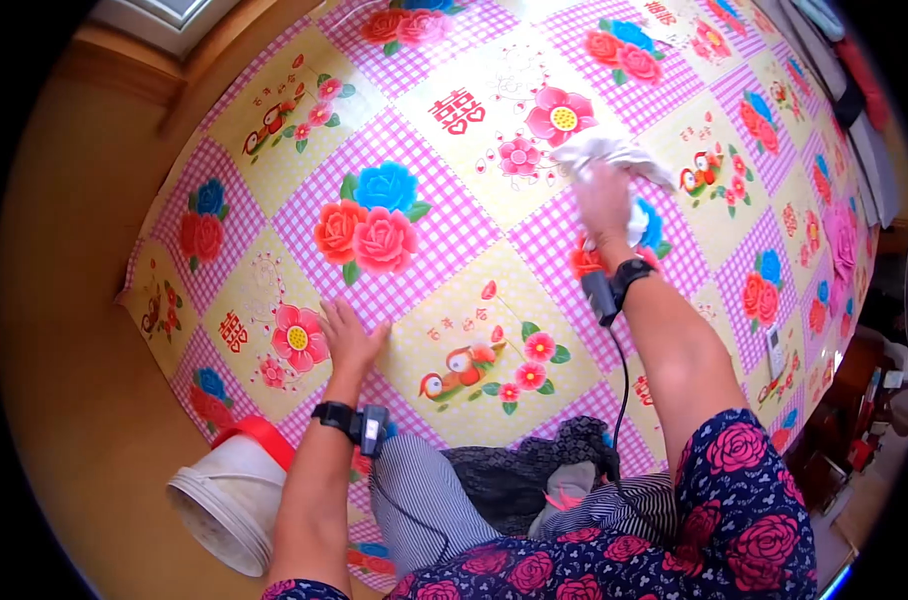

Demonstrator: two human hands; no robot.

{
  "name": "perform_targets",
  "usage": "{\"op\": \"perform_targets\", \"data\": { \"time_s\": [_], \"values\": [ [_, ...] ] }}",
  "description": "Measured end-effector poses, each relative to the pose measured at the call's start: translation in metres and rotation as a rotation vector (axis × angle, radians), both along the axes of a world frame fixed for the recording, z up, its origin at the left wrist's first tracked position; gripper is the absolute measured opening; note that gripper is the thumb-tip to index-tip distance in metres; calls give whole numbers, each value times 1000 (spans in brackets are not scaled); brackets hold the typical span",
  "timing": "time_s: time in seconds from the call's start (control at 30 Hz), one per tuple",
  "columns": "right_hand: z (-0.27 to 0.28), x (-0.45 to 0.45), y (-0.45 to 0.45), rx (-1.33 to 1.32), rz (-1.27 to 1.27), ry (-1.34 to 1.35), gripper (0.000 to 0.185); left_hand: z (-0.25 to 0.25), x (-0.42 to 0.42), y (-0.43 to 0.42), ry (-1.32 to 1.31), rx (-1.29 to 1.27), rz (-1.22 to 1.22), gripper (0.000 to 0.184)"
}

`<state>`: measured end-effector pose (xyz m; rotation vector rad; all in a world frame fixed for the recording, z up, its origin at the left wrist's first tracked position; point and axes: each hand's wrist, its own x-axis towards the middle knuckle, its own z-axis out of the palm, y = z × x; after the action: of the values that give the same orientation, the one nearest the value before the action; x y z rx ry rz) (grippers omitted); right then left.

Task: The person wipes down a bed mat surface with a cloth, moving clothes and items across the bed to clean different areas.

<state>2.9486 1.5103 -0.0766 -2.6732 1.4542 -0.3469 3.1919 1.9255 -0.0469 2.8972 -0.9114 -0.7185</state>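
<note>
My right hand (606, 205) is closed on a white cloth (614, 155), which lies bunched on a flower-patterned, checked sheet (454, 250). The cloth spreads out beyond my fingers, with a bit showing beside my palm. Lower left, my left hand (349, 340) rests on the sheet with its fingers spread and nothing held. It is beside a red printed flower. Each wrist has a black strap with a small device and a cable.
A white bucket (229, 500) with a red part at its rim stands at the lower left. Dark fabric (514, 480) lies by my knees. A white remote-like object (775, 352) is at the right. A window frame (164, 30) is upper left.
</note>
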Motion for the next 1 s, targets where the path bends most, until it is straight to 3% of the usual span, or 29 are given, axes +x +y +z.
{"op": "perform_targets", "data": {
  "time_s": [0.07,0.1,0.13,0.17,0.23,0.27,0.37,0.47,0.5,0.57,0.6,0.63,0.73,0.8,0.87,0.93,0.97,1.0],
  "values": [
    [19,5,55,214,154,-233,33,3,5,-2,23,53,3,107],
    [36,16,87,289,260,-87,27,1,7,-4,32,72,5,108],
    [39,13,122,363,420,-186,28,0,7,-5,46,95,5,108],
    [37,2,187,127,685,-168,35,17,3,-15,69,122,36,110],
    [31,-19,232,553,859,-213,44,15,8,-14,56,130,-15,109],
    [35,-36,237,298,1095,-126,44,13,7,-14,56,135,-40,109],
    [24,-82,208,305,1065,-187,42,11,6,-11,90,67,74,108],
    [41,-156,144,211,713,-159,33,-20,-22,-14,143,90,-19,106],
    [50,-179,121,282,556,-189,34,-18,-48,-19,121,74,-57,108],
    [67,-233,82,816,-18,-482,42,21,-112,-48,156,124,-44,110],
    [78,-256,70,896,-245,-563,48,35,-129,-57,174,152,-42,111],
    [82,-280,57,754,-320,-309,45,37,-135,-61,172,150,-56,112],
    [73,-340,50,342,-146,108,38,39,-147,-62,174,146,-83,114],
    [56,-338,54,605,-322,-262,37,39,-144,-62,185,127,-95,114],
    [55,-304,75,1110,-328,-503,37,28,-137,-60,151,127,-156,116],
    [45,-282,123,676,247,-273,37,28,-142,-59,151,140,-167,118],
    [57,-265,146,809,323,-280,35,35,-141,-63,162,149,-154,118],
    [57,-261,155,758,555,-245,33,37,-141,-66,173,157,-139,119]
  ]
}}
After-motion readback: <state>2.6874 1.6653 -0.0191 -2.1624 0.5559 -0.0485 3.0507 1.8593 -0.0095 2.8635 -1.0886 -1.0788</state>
